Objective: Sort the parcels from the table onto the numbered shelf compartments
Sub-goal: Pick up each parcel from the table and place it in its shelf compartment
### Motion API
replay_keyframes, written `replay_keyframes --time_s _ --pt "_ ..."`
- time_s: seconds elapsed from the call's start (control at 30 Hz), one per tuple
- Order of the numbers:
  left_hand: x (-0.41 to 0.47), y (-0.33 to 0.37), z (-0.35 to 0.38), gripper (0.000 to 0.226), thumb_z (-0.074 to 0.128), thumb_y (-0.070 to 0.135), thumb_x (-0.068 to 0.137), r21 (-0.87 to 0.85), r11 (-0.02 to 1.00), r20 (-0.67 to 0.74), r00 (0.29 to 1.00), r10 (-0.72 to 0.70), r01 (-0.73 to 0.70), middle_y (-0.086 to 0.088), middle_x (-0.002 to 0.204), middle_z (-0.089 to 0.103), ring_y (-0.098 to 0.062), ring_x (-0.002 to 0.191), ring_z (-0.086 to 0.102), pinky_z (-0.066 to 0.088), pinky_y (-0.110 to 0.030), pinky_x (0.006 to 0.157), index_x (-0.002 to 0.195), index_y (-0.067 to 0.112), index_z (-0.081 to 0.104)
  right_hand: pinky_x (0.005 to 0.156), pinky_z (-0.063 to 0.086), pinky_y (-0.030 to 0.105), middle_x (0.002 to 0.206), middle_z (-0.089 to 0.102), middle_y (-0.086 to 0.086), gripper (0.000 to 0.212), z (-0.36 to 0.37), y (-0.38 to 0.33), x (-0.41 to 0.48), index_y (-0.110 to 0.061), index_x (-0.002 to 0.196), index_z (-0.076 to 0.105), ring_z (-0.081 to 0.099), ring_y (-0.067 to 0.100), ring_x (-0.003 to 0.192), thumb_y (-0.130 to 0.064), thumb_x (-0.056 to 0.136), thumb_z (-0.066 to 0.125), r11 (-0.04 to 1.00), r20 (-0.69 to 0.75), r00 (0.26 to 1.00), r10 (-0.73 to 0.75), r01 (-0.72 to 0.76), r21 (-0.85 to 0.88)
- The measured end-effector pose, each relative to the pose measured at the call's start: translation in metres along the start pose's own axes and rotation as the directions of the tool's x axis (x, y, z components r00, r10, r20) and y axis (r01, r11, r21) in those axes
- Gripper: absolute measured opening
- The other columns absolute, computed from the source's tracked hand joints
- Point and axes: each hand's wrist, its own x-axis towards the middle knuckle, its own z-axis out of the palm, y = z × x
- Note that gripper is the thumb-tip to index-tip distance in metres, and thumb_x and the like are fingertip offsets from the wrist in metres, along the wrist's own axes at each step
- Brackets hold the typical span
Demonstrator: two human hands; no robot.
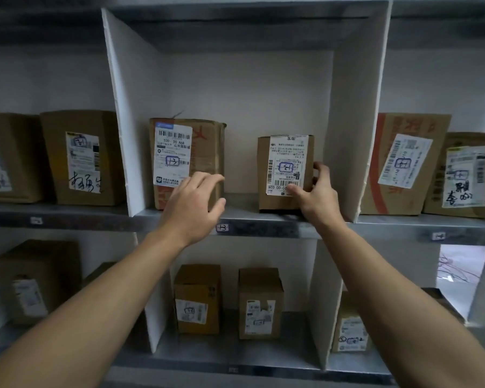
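A small brown parcel (280, 175) with a white label marked 13 stands upright in the middle shelf compartment, whose front edge carries a tag 13 (222, 227). My right hand (315, 196) grips the parcel's lower right corner, thumb on the label and fingers round its right side. A taller parcel (205, 152), also marked 13, stands to the left in the same compartment. My left hand (195, 207) hovers with spread, relaxed fingers in front of that taller parcel's lower right part and holds nothing.
White divider panels (123, 121) wall the compartment on both sides. Neighbouring compartments hold labelled parcels at the left (81, 158) and right (403, 163). The lower shelf holds several more boxes (259, 302). The metal shelf edge (263, 228) runs across under my hands.
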Motion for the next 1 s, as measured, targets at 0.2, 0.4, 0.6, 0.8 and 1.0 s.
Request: replay_keyframes --time_s 0.2,0.4,0.6,0.8,1.0 --pt "0.001 0.003 0.012 0.043 0.058 0.03 0.093 -0.027 0.999 -0.03 0.999 -0.022 0.022 -0.003 0.129 0.054 -0.02 0.12 0.048 0.039 -0.038 0.103 0.133 0.018 0.052 0.1 0.051 0.039 0.136 0.061 0.005 0.066 0.002 0.001 0.001 -0.02 0.144 0.034 0.061 0.024 0.124 -0.02 0.091 0.074 0.998 -0.009 1.0 0.03 -0.031 -0.053" --pt "-0.009 -0.001 0.013 0.042 0.059 0.029 0.092 -0.051 0.998 -0.014 0.999 -0.039 0.039 -0.003 0.128 0.055 -0.02 0.121 0.048 0.041 -0.041 0.103 0.132 0.018 0.053 0.104 0.048 0.04 0.137 0.06 0.008 0.073 0.002 -0.002 -0.003 -0.019 0.147 0.033 0.058 0.026 0.126 -0.024 0.089 0.077 0.995 -0.048 0.997 0.052 -0.056 -0.08" --pt "-0.031 -0.019 -0.005 0.041 0.057 0.029 0.093 -0.031 0.999 -0.017 0.999 -0.036 0.035 -0.001 0.128 0.055 -0.019 0.121 0.049 0.041 -0.037 0.101 0.132 0.018 0.052 0.102 0.043 0.036 0.139 0.048 0.01 0.055 0.017 -0.003 -0.035 -0.014 0.142 0.045 0.047 0.025 0.126 -0.036 0.096 0.065 0.945 -0.207 0.965 -0.162 0.091 -0.315" --pt "-0.081 -0.051 -0.049 0.041 0.056 0.031 0.093 0.048 0.997 0.019 0.998 -0.06 0.059 -0.001 0.125 0.057 -0.019 0.116 0.051 0.043 -0.038 0.097 0.132 0.02 0.051 0.097 0.046 0.04 0.129 0.056 0.007 0.038 0.079 -0.021 -0.104 -0.015 0.126 0.058 0.05 0.024 0.117 -0.04 0.098 0.057 0.734 0.092 0.901 -0.424 0.401 -0.547" --pt "-0.153 -0.118 -0.125 0.043 0.057 0.032 0.092 0.201 0.967 0.053 0.985 -0.167 0.154 -0.003 0.127 0.056 -0.021 0.114 0.051 0.042 -0.041 0.096 0.133 0.02 0.05 0.097 0.045 0.042 0.134 0.054 0.005 0.041 0.172 -0.06 -0.17 -0.022 0.131 0.052 0.052 0.026 0.121 -0.047 0.099 0.048 0.627 0.381 0.848 -0.368 0.529 -0.571"
